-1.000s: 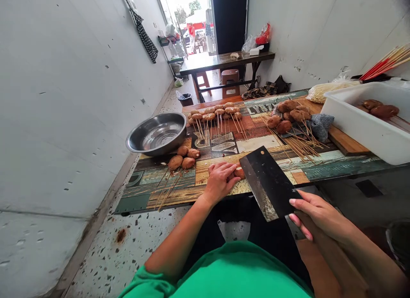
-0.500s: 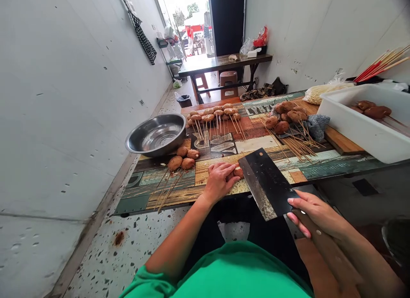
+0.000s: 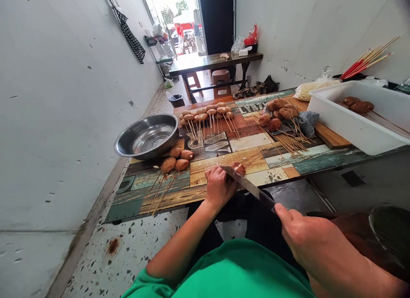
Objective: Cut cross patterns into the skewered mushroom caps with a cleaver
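My left hand (image 3: 219, 185) presses down on a brown skewered piece of food (image 3: 239, 168) near the front edge of the patterned table (image 3: 224, 152). My right hand (image 3: 307, 240) grips the handle of a cleaver (image 3: 248, 186), whose blade is turned edge-on and lies against the food, right by my left fingers. The skewer's stick runs off to the right of the food.
A steel bowl (image 3: 146, 137) stands at the table's left. Three skewered pieces (image 3: 174, 161) lie in front of it. More skewers lie in a row (image 3: 206, 114) and in a pile (image 3: 278, 114) farther back. A white tub (image 3: 355, 114) with skewers stands at the right.
The cleaver has turned from flat-side-up to edge-on and come down onto the food under my left hand. My right hand has shifted left with it.
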The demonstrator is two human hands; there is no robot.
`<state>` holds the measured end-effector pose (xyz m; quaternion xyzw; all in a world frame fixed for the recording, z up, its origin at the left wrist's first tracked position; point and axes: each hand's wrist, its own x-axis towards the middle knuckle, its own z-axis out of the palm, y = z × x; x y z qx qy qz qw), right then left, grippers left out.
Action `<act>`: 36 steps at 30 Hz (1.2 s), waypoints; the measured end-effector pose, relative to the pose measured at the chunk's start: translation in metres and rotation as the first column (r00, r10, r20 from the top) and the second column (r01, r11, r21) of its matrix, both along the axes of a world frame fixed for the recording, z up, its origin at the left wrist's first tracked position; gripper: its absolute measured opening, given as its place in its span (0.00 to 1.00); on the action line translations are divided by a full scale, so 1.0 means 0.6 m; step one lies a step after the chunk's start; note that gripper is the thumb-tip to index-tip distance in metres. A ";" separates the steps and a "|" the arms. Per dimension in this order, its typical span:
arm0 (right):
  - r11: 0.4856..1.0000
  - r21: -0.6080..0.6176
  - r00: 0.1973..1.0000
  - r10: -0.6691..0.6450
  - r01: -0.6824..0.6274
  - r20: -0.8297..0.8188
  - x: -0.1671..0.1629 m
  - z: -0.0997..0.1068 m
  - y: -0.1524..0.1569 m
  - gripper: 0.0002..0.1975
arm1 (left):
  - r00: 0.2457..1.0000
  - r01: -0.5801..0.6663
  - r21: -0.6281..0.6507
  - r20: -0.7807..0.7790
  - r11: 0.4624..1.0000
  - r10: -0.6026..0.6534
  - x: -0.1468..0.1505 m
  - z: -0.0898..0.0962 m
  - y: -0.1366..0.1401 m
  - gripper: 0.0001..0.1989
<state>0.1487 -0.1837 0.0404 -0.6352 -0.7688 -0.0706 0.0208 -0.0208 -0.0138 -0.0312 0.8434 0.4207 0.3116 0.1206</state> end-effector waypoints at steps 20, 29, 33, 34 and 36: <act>0.997 -0.061 0.940 -0.029 0.053 0.339 -0.059 0.036 0.027 0.22 | 1.000 0.023 0.015 -0.015 1.000 -0.023 0.005 0.016 0.001 0.10; 0.987 -0.130 0.933 -0.041 0.093 0.357 -0.072 0.044 0.024 0.23 | 0.999 0.051 0.003 -0.014 0.999 -0.051 0.004 0.017 0.001 0.11; 0.983 -0.137 0.950 -0.074 0.120 0.302 -0.075 0.043 0.034 0.24 | 1.000 0.016 -0.024 0.008 1.000 -0.015 0.002 0.008 0.006 0.08; 0.981 -0.151 0.960 -0.082 0.126 0.269 -0.072 0.044 0.038 0.24 | 1.000 0.012 -0.026 0.014 1.000 -0.011 0.001 0.004 0.008 0.08; 0.972 -0.200 0.982 -0.091 0.124 0.168 -0.053 0.050 0.046 0.23 | 0.999 0.022 -0.015 0.024 1.000 -0.022 -0.002 -0.002 0.011 0.09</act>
